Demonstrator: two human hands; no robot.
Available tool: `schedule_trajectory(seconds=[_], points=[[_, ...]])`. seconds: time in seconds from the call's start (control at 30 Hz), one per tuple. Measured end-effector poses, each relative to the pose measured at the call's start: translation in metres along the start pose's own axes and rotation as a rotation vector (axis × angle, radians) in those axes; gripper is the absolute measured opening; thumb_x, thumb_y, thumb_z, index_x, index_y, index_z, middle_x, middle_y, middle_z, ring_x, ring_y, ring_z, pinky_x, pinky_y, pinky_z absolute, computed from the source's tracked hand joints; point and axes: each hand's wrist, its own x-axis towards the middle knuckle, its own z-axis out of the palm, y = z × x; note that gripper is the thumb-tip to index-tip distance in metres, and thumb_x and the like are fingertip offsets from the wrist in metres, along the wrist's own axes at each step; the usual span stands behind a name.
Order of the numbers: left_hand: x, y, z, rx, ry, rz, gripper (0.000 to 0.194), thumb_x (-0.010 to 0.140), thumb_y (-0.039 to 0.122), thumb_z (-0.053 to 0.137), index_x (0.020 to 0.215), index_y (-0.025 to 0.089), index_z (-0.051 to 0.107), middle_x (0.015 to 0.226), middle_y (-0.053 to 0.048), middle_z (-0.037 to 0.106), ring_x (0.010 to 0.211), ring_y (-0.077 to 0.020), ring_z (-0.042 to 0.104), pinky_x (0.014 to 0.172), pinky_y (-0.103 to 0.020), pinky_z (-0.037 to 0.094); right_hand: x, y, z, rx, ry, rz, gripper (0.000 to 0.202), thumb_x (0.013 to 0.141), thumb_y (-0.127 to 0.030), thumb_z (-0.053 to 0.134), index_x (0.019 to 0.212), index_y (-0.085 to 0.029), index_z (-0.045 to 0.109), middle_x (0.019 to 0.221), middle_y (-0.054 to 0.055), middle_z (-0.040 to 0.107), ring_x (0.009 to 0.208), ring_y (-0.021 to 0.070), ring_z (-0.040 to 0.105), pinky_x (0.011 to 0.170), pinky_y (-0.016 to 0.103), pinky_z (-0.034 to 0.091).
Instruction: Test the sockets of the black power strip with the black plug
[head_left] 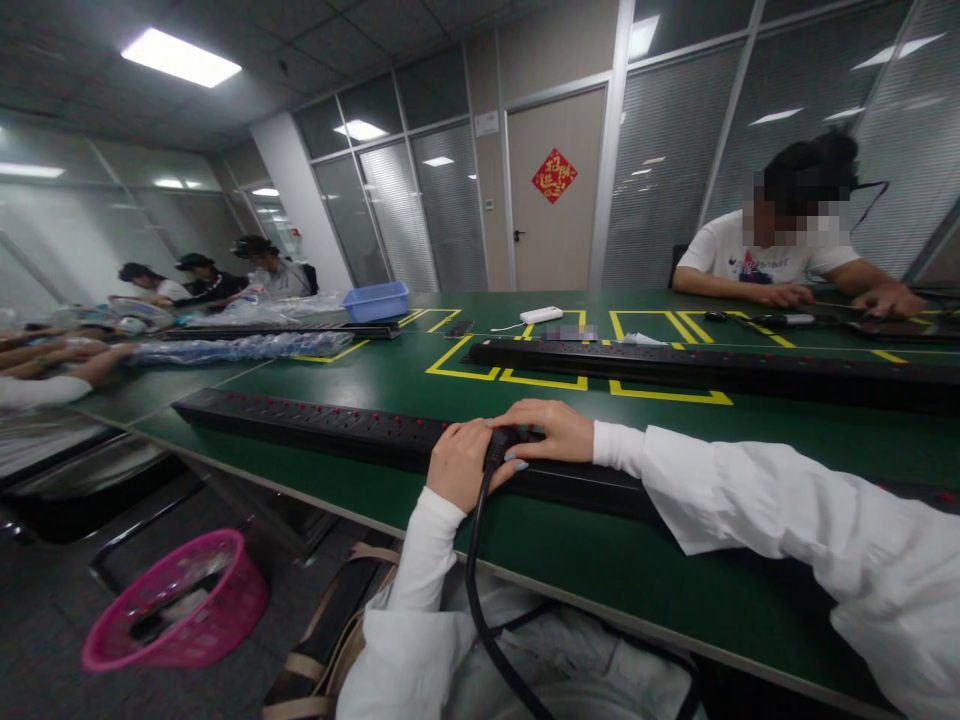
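Note:
A long black power strip (322, 420) with a row of sockets and small red marks lies along the near edge of the green table. Against its top, about midway, both hands close round a black power plug (496, 448). My left hand (459, 462) grips the plug from the left side, and my right hand (551, 432) holds it from the right, thumb below. A thick black cable (474, 570) runs from the plug down over the table edge to my lap. Whether the plug's pins are inside a socket is hidden by the fingers.
Another black power strip (675, 365) lies farther back, over yellow tape outlines (540, 383). A white adapter (546, 314) and a blue bin (375, 300) are beyond. A pink basket (247, 590) stands on the floor at left. A co-worker (772, 250) sits across; others sit at far left.

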Motion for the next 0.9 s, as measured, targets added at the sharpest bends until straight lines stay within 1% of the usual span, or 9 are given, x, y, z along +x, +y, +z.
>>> schedule_trajectory(seconds=[0.17,0.33,0.47,0.67,0.9], points=[[0.0001,-0.0002,-0.0002,-0.003,0.001,0.003,0.042,0.072,0.053,0.048,0.092,0.017,0.054,0.088,-0.01,0.062,0.089,-0.0235,0.056,0.079,-0.038,0.042,-0.0001,-0.0008,-0.0017,-0.005,-0.02,-0.014,0.043,0.08,-0.038,0.05,0.119,-0.021,0.047,0.102,0.008,0.055,0.091,0.0172,0.051,0.077,0.029,0.041],[0.0002,0.0004,-0.0011,-0.017,0.004,-0.006,0.043,0.072,0.054,0.048,0.094,0.017,0.054,0.092,-0.011,0.061,0.092,-0.0245,0.055,0.08,-0.039,0.041,0.0003,-0.0013,-0.0013,0.018,-0.005,0.005,0.043,0.078,-0.04,0.052,0.117,-0.021,0.049,0.099,0.007,0.056,0.087,0.0162,0.052,0.074,0.027,0.042],[0.0003,0.0008,-0.0019,-0.019,-0.002,-0.008,0.043,0.072,0.054,0.048,0.094,0.017,0.054,0.091,-0.01,0.061,0.092,-0.0241,0.055,0.08,-0.039,0.041,0.0009,-0.0007,-0.001,0.018,-0.021,0.008,0.044,0.078,-0.04,0.052,0.118,-0.021,0.049,0.098,0.007,0.056,0.086,0.0158,0.052,0.073,0.026,0.042],[-0.0005,0.0005,-0.0016,-0.015,-0.012,-0.009,0.041,0.075,0.05,0.046,0.097,0.016,0.053,0.094,-0.011,0.061,0.093,-0.0237,0.055,0.081,-0.039,0.041,0.0001,-0.0014,-0.0008,-0.044,-0.032,-0.026,0.043,0.082,-0.038,0.047,0.12,-0.019,0.045,0.101,0.008,0.054,0.092,0.0167,0.05,0.078,0.028,0.041],[-0.0014,-0.0001,-0.0004,-0.011,-0.016,0.002,0.041,0.076,0.049,0.045,0.097,0.015,0.053,0.096,-0.012,0.061,0.095,-0.0247,0.054,0.081,-0.039,0.041,-0.0022,-0.0071,-0.0022,-0.142,-0.051,-0.056,0.042,0.086,-0.037,0.039,0.122,-0.017,0.041,0.104,0.01,0.053,0.095,0.0174,0.049,0.079,0.029,0.042]])
